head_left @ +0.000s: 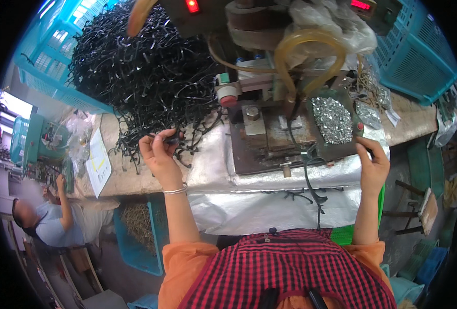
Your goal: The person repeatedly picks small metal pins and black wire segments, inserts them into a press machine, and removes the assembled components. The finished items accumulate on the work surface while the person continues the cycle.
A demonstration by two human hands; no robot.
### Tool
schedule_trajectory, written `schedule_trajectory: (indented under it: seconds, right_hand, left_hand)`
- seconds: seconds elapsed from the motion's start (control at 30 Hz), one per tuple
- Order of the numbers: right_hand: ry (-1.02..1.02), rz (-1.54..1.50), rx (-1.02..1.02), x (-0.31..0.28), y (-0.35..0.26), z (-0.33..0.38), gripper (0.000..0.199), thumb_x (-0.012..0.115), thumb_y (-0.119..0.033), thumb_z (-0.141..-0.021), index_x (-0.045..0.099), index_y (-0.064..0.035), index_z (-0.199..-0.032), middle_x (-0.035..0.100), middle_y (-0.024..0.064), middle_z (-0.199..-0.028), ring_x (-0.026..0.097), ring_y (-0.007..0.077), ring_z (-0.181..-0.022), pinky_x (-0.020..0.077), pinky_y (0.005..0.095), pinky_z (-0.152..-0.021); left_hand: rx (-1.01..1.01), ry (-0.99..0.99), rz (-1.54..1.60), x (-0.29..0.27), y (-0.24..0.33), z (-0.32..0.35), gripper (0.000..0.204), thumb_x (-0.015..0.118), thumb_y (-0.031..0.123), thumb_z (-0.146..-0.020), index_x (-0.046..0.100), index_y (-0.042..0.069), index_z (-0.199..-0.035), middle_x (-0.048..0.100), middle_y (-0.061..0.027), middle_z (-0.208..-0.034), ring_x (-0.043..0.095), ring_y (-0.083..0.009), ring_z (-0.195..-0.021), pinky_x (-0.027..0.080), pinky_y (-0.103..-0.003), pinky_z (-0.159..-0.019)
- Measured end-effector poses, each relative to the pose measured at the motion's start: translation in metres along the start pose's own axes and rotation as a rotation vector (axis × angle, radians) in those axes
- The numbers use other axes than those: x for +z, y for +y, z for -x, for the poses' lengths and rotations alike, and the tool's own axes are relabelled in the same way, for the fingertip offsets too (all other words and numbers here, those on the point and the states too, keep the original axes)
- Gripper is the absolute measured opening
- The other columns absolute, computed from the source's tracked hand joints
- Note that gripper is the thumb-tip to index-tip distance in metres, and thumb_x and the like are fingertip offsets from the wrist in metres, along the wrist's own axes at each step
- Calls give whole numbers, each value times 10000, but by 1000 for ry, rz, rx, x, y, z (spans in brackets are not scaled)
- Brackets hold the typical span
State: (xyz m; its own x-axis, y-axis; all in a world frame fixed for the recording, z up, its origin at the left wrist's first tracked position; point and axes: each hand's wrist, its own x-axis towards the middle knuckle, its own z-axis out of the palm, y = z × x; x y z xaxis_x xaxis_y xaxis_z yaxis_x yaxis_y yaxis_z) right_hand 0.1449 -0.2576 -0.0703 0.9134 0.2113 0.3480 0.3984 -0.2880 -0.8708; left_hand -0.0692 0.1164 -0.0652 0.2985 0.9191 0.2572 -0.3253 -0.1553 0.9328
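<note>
My left hand [161,157] is closed in a pinch on a black strap [173,138] at the near edge of a large heap of black straps [141,67]. My right hand [372,162] is beside the right edge of the press base, its fingers bent together. Whatever they hold, if anything, is too small to make out. Just beyond its fingertips stands a small red-topped button [360,126]. Between my hands is a bench press [285,134]. From it another black strap [307,172] hangs over the front edge, held by neither hand.
A tray of small shiny metal pieces [332,121] sits on the press's right. A red knob [227,95] is on its left. Silver sheeting [208,170] covers the bench front. Blue crates [419,51] stand at both sides. Another person [58,221] sits at the far left.
</note>
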Motion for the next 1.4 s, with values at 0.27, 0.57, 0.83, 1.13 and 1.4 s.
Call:
schedule_trajectory:
  seconds: [0.27, 0.57, 0.83, 1.13, 1.4]
  right_hand:
    - [-347, -488, 10, 96, -87, -49, 358, 730, -28, -822, 618, 23, -1159, 718, 87, -932, 675, 136, -910, 509, 280, -813]
    - [-386, -676, 155, 103, -109, -33, 470, 734, 6, -811, 551, 47, -1243, 716, 70, -904, 661, 118, -897, 503, 251, -831]
    - [-387, -667, 93, 85, -129, -3, 550, 698, -1, -836, 538, 8, -1362, 590, 158, -1350, 566, 241, -1262, 457, 342, -1036]
    - [9, 555, -329, 53, 27, -43, 175, 775, -116, -770, 728, -75, -934, 631, 199, -1262, 521, 375, -1291, 423, 453, -1057]
    - [9, 245, -112, 48, 49, -59, 137, 675, -114, -898, 693, -25, -1000, 690, 114, -997, 655, 260, -925, 503, 349, -843]
  left_hand:
    - [-52, -261, -372, 15, -15, -1, 189, 499, 168, -1061, 622, 44, -1134, 598, 14, -978, 515, -51, -877, 410, -192, -803]
    - [356, -371, 237, 88, 85, 33, 133, 613, 10, -960, 559, -9, -1080, 637, -100, -1052, 635, -179, -978, 531, -307, -870]
    - [695, -535, 196, 113, 84, 33, 150, 650, -34, -871, 611, -18, -1014, 681, -199, -1033, 664, -230, -806, 568, -330, -737]
    - [1140, -986, -344, 121, 57, 65, 289, 698, 44, -656, 695, 30, -944, 716, -115, -1055, 530, -209, -627, 469, -310, -543]
    - [1046, -996, -243, 130, 60, 63, 216, 674, 93, -715, 684, 48, -926, 705, -95, -1053, 555, -197, -612, 449, -310, -514]
